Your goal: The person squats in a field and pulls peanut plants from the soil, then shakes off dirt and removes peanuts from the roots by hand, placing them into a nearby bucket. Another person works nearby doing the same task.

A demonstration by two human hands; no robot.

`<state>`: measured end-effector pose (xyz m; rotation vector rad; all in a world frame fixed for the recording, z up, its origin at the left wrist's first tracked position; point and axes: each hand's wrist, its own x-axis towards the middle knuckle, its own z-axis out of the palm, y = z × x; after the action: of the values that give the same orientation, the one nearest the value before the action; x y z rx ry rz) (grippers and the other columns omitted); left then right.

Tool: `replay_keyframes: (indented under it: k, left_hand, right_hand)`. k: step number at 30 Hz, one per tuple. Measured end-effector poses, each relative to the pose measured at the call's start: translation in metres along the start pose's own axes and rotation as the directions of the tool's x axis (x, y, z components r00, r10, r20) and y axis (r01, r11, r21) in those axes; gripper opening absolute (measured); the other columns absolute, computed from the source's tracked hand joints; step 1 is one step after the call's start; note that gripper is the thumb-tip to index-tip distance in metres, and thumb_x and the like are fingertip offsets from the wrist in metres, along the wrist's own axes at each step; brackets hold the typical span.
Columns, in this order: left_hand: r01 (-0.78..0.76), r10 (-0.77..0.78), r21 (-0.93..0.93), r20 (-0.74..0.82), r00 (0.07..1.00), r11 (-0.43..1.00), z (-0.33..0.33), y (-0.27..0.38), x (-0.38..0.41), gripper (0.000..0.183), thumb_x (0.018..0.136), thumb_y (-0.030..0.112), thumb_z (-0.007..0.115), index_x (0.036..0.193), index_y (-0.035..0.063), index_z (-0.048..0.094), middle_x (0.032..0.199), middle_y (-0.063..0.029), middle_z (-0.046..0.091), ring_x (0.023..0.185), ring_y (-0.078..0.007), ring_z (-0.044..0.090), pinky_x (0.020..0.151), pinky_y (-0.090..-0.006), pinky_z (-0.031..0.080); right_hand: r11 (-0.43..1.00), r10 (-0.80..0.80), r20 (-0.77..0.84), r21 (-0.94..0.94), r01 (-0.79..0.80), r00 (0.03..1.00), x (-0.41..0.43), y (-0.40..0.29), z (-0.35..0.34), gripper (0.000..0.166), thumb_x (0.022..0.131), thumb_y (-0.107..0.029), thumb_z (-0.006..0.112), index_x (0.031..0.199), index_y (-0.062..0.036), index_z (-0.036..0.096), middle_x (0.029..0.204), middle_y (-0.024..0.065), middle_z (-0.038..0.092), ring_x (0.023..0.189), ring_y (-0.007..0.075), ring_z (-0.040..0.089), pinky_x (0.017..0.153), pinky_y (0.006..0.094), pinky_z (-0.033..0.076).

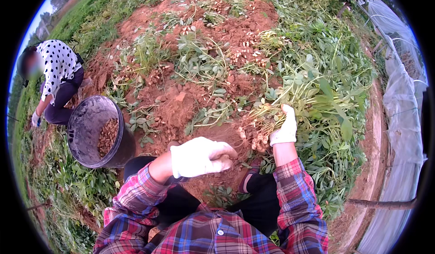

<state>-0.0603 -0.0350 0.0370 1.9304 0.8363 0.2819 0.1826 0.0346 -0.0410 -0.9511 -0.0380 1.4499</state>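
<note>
My right hand [285, 126], in a white glove, grips a bunch of pulled peanut plants [300, 96] by the stems. Peanut pods [260, 142] and thin roots hang from the near end of that bunch, close to the soil. Left of them, my left hand [204, 157] is held over the ground in a white glove, apart from the pods. Its fingers are curled, and whether anything lies inside them is hidden. By my left knee stands a black plastic bucket [127, 145], tilted in this view, with loose peanuts [108, 137] inside.
At far left a person [59, 70] in a spotted top bends low beyond the bucket. Uprooted peanut plants [204, 60] are strewn over red soil [180, 108]. Heaped green foliage [326, 145] borders my right side. Plastic sheeting [402, 118] and a wooden pole [384, 204] line the right edge.
</note>
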Motion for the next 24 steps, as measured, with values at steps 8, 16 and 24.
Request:
replay_keyframes:
  k: [8, 16, 24]
  left_hand:
    - [0.99, -0.338, 0.023, -0.938, 0.069, 0.137, -0.125, -0.091, -0.153, 0.038, 0.086, 0.035, 0.055, 0.12, 0.0188, 0.054, 0.118, -0.01, 0.057, 0.105, -0.0271, 0.055, 0.092, -0.0411, 0.037]
    - [0.33, -0.054, 0.249, -0.72, 0.692, 0.911, -0.054, -0.046, -0.034, 0.026, 0.085, 0.021, 0.062, 0.101, 0.0004, 0.064, 0.095, -0.0114, 0.065, 0.089, -0.0223, 0.062, 0.083, -0.0307, 0.047]
    - [0.373, -0.262, 0.156, -0.472, 0.841, 0.915, 0.03, -0.018, 0.053, 0.045, 0.075, 0.05, 0.065, 0.081, 0.0054, 0.062, 0.076, -0.0137, 0.063, 0.076, -0.031, 0.062, 0.069, -0.0383, 0.048]
  right_hand:
    - [0.997, -0.056, -0.015, -0.051, 0.055, 0.998, -0.012, -0.008, 0.005, 0.026, 0.08, -0.023, 0.057, 0.098, -0.0037, 0.058, 0.094, 0.011, 0.064, 0.085, 0.0281, 0.061, 0.081, 0.0428, 0.05]
    - [0.998, -0.034, -0.044, -0.046, 0.032, 0.998, -0.016, -0.007, 0.009, 0.028, 0.077, -0.023, 0.059, 0.098, -0.0048, 0.058, 0.097, 0.0089, 0.062, 0.086, 0.0274, 0.06, 0.082, 0.0427, 0.049]
    - [0.996, -0.067, 0.052, -0.054, 0.07, 0.996, -0.008, 0.0, 0.003, 0.024, 0.08, -0.023, 0.058, 0.096, -0.0043, 0.059, 0.092, 0.0099, 0.064, 0.084, 0.0259, 0.061, 0.079, 0.0376, 0.05]
